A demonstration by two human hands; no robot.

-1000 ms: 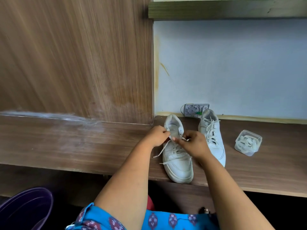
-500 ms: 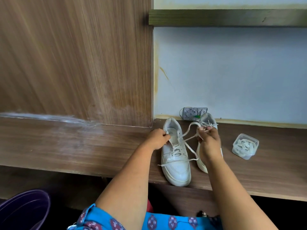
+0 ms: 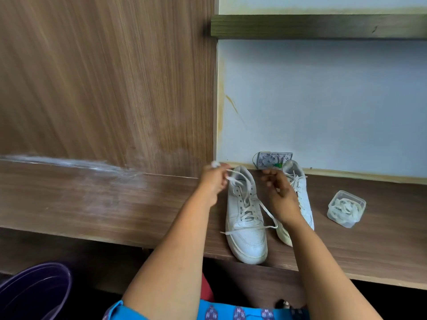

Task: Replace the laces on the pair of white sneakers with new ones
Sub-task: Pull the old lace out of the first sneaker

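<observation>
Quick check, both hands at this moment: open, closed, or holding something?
Left hand: pinching the lace of the left sneaker.
Right hand: fingers loosely curled above the shoes, holding nothing visible.

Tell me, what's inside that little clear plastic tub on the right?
The clear tub holds a loose coil of white laces, showing through its walls. Anything beneath the coil is covered, so I cannot tell.

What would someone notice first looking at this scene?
Two hands working over the near white sneaker at the wooden shelf's front edge: the left hand pinches its lace, the right hand hovers beside. To the right sits a clear plastic box of laces.
</observation>
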